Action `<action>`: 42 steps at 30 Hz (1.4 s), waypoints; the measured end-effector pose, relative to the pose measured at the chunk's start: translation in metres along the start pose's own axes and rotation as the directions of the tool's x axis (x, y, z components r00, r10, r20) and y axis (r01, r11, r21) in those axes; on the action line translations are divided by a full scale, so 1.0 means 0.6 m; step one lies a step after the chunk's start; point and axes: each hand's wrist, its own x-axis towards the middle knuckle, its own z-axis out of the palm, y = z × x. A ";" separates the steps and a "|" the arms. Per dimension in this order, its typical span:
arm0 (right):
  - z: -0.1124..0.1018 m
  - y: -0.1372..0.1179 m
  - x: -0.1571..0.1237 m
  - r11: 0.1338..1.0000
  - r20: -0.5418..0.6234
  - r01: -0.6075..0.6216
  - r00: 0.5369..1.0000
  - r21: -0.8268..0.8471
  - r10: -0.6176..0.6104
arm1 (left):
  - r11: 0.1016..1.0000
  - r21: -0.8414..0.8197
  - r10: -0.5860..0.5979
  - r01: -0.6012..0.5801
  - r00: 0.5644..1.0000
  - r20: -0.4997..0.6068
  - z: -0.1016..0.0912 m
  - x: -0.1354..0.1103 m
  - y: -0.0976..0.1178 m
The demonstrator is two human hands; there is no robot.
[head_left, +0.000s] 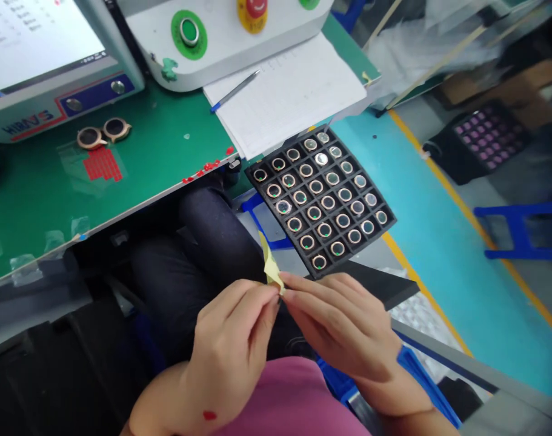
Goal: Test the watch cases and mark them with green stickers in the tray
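Both hands meet low in the middle of the head view, above my lap. My left hand (232,348) and my right hand (337,321) pinch the same small yellow strip of tape (270,266), which sticks up from between the fingertips. Just beyond them lies a black compartment tray (257,166) filled with several round metal rings with glass faces, some marked with green dots. The tray juts out past the edge of the green bench.
A green bench mat (166,145) carries two copper-coloured round cases (103,133), a sheet of red stickers (102,163), a paper notebook (289,91) with a pen (234,91), and a white machine with a green button (189,31). To the right is a blue floor with another tray (485,136).
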 end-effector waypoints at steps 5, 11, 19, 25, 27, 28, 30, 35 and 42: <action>0.010 0.047 -0.026 0.994 -0.179 -0.099 0.980 -0.056 0.088 | 0.998 -0.017 -0.060 0.060 0.998 -0.009 0.014 0.019 -0.034; 0.057 0.311 -0.074 0.761 -0.508 -0.648 0.642 0.043 0.575 | 0.833 -0.307 -0.471 0.460 0.881 0.044 0.027 0.037 -0.115; 0.160 0.574 0.025 0.552 -0.183 -0.796 0.521 0.247 0.834 | 0.392 -0.664 -0.798 0.636 0.594 0.098 0.085 0.082 -0.223; 0.230 0.649 0.101 0.458 0.016 -0.841 0.483 0.288 0.875 | 0.587 -0.518 -0.686 0.622 0.723 0.090 0.101 0.104 -0.225; 0.244 0.661 0.111 0.448 0.039 -0.851 0.476 0.275 0.879 | 0.632 -0.472 -0.655 0.615 0.749 0.099 0.104 0.109 -0.225; 0.249 0.665 0.114 0.444 0.048 -0.856 0.472 0.265 0.881 | 0.650 -0.453 -0.645 0.610 0.758 0.096 0.106 0.111 -0.225; 0.255 0.671 0.118 0.436 0.060 -0.867 0.462 0.241 0.885 | 0.679 -0.425 -0.629 0.599 0.773 0.084 0.108 0.115 -0.226; 0.248 0.672 0.111 0.426 0.057 -0.887 0.442 0.178 0.895 | 0.723 -0.388 -0.593 0.571 0.801 0.075 0.114 0.120 -0.229; 0.246 0.663 0.104 0.423 0.024 -0.894 0.430 0.149 0.902 | 0.696 -0.434 -0.619 0.572 0.784 0.042 0.127 0.126 -0.233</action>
